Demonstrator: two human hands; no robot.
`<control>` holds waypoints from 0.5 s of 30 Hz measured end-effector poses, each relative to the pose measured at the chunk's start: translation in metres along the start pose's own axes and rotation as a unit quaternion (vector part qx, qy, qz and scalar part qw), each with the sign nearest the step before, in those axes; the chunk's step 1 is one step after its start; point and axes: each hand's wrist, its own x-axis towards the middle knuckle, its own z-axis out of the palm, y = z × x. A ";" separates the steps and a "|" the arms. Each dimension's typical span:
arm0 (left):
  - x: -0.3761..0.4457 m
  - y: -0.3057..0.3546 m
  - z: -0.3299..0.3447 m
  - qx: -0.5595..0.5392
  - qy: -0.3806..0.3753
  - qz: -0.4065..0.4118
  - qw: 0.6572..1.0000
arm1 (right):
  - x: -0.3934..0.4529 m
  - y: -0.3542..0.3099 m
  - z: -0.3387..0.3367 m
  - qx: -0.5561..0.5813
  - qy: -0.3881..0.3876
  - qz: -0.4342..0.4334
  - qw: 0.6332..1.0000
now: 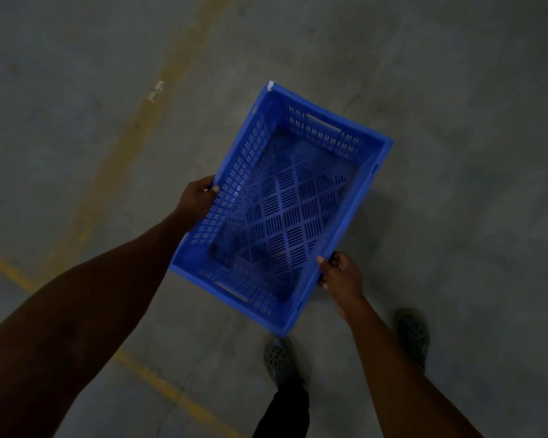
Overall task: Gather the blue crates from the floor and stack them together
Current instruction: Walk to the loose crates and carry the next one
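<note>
One blue slotted plastic crate [285, 203] hangs in the air above the concrete floor, empty and turned at an angle, its open top facing me. My left hand [198, 197] grips the rim of its left long side. My right hand [339, 273] grips the rim of the right long side near the closer corner. A scrap of white tape sits on the crate's far corner. No other crate is in view.
Grey concrete floor [456, 90] lies all around. Worn yellow painted lines [133, 143] run up the left side and across the lower left. A small white scrap [156, 90] lies on the line. My two feet in dark perforated clogs [413, 336] stand below the crate.
</note>
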 end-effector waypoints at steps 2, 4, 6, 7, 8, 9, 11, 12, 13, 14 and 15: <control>-0.004 0.000 0.002 -0.006 0.006 -0.009 1.000 | 0.001 -0.001 -0.001 -0.009 0.006 0.000 1.000; -0.001 -0.013 0.000 -0.009 0.011 -0.018 1.000 | 0.001 -0.003 0.000 -0.022 0.010 -0.001 1.000; 0.003 -0.023 -0.004 -0.011 0.004 -0.019 1.000 | 0.000 -0.005 0.002 -0.032 0.011 -0.001 0.999; 0.005 -0.027 -0.006 -0.016 -0.002 -0.021 1.000 | 0.000 -0.005 0.003 -0.033 0.013 0.000 0.999; 0.007 -0.030 -0.008 -0.021 -0.009 -0.021 1.000 | -0.001 -0.007 0.003 -0.038 0.014 -0.002 0.999; 0.007 -0.032 -0.010 -0.021 -0.011 -0.020 1.000 | -0.001 -0.007 0.004 -0.046 0.018 -0.005 0.999; 0.009 -0.038 -0.012 -0.006 -0.001 -0.022 1.000 | -0.003 -0.008 0.009 -0.077 0.029 -0.014 0.997; 0.004 -0.033 -0.010 0.000 0.003 -0.020 1.000 | -0.004 -0.008 0.011 -0.099 0.037 -0.022 0.994; -0.001 -0.029 -0.008 0.007 0.008 -0.013 1.000 | -0.004 -0.007 0.012 -0.116 0.047 -0.032 0.992; -0.003 -0.030 -0.005 0.007 0.018 -0.013 1.000 | -0.004 -0.006 0.013 -0.127 0.055 -0.038 0.990; -0.006 -0.031 -0.003 0.005 0.024 -0.013 1.000 | -0.005 -0.007 0.013 -0.136 0.060 -0.043 0.988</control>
